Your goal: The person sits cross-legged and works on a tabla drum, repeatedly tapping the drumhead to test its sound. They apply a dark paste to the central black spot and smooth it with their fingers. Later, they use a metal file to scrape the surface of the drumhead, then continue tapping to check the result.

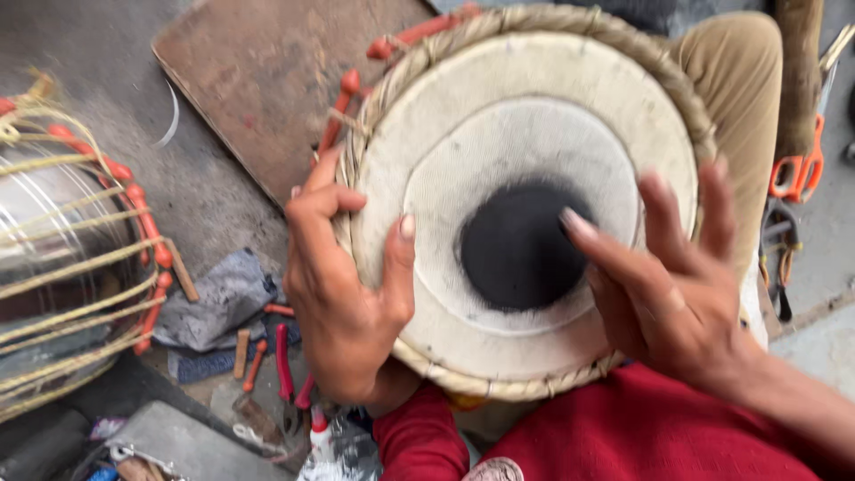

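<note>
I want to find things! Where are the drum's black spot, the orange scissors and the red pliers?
black spot [515, 245], head view, middle of the dark circle on the drum skin
orange scissors [799, 174], head view, on the handle loops
red pliers [284, 361], head view, on one handle

Metal drum [53, 267] left, wooden board [276, 80], red-handled pliers [289, 365], orange scissors [802, 169].

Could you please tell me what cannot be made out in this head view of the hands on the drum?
- Drum body: hidden beneath its own skin.
- Right hand: motion-blurred, so contact with the black patch is unclear.
- Left hand fingers: their tips curl out of sight over the rim.
- Second drum: cut off by the left edge.
</note>
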